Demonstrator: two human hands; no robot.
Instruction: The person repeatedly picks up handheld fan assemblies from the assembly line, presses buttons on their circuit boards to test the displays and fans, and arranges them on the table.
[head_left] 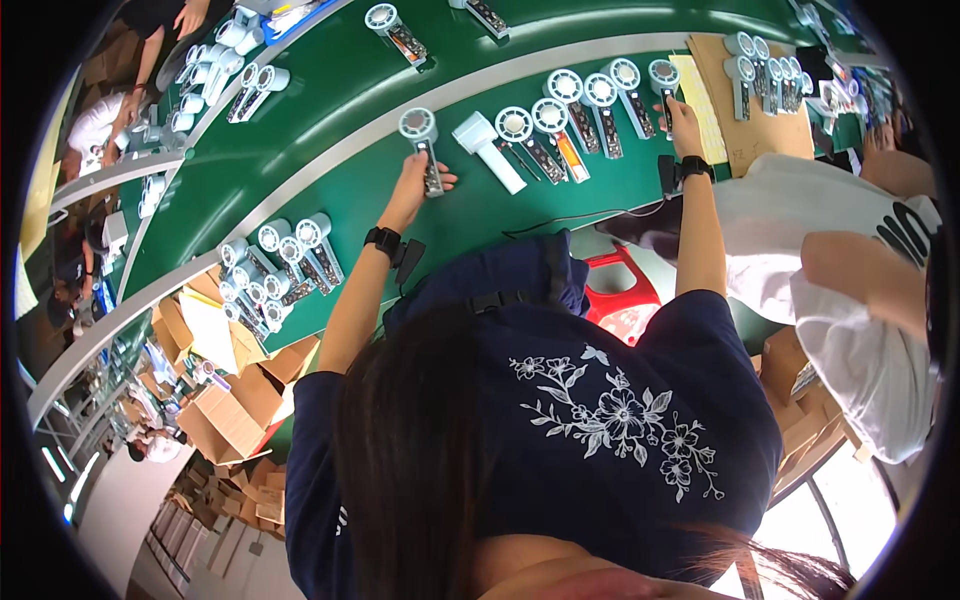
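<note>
My left hand (408, 188) is closed round the handle of a handheld fan (418, 124), pale grey-blue with a round grille and an opened handle showing dark inner parts. Further right, my right hand (684, 128) grips the handle of a second handheld fan (663, 73), whose head points away from me. Between the two hands several similar fans (565, 88) lie on the green table (460, 215), handles toward me. One pale fan (490, 150) there shows a smooth, covered handle. Another has an orange piece (569, 157) in its handle.
Several fans (290, 250) are grouped at the table's left end. Beyond a pale rail (310, 165), more fans (398, 40) lie on a green belt. To the right are a cardboard sheet (740, 150) with fans and a person in white (780, 215). A red stool (630, 285) and cartons (225, 415) stand below.
</note>
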